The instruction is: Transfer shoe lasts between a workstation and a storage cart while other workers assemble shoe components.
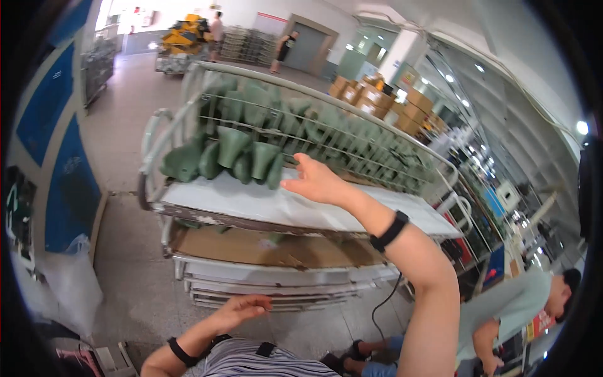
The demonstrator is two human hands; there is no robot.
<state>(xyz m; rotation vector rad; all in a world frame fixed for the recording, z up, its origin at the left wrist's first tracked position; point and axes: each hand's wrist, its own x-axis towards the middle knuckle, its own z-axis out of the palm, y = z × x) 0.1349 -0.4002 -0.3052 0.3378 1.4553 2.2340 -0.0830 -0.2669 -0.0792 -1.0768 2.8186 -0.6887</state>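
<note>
Head view: my right hand (317, 181) stretches out open and empty toward the green shoe lasts (242, 157) heaped along the front edge of the cart's (251, 204) top shelf. My left hand (242, 309) hangs loosely open near my waist, holding nothing. To grip well, I judge I should close on one last's narrow end.

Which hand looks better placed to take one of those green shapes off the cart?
The right hand, probably. It is stretched out, open, beside the green shapes on the cart's top shelf. The left hand hangs low near the body, well below that shelf.
</note>
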